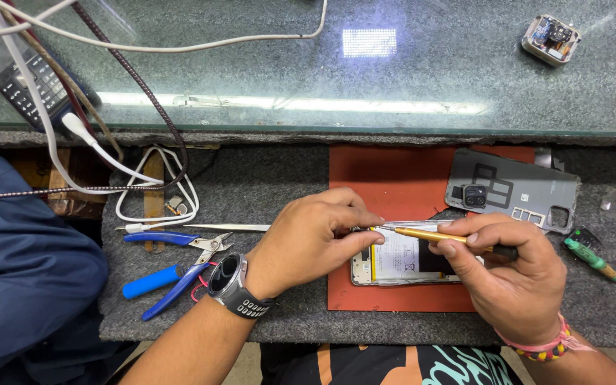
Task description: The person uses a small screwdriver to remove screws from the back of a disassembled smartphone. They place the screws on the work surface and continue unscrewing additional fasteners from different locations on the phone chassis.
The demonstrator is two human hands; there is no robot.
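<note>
Opened phone point(402, 260) lies long-axis L-R on red mat point(386, 178); R hand point(515, 274) pinches yellow screwdriver point(429, 234), tip pointing left at top-left corner; L hand point(308, 239) fingers closed on that phone edge, nearer

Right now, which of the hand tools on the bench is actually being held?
The gold-tipped screwdriver, in the right hand. The blue pliers and green screwdriver lie untouched.

Slim gold-coloured metal screwdriver point(429, 234), satin sheen, in right hand point(515, 281). Opened phone point(402, 262) under both hands: glossy white battery label. Beneath it, matt red rubbery mat point(386, 178). Beyond right hand, grey matt plastic back cover point(511, 189). Left of left hand point(308, 239), blue-handled steel pliers point(180, 267), smooth plastic grips.
</note>
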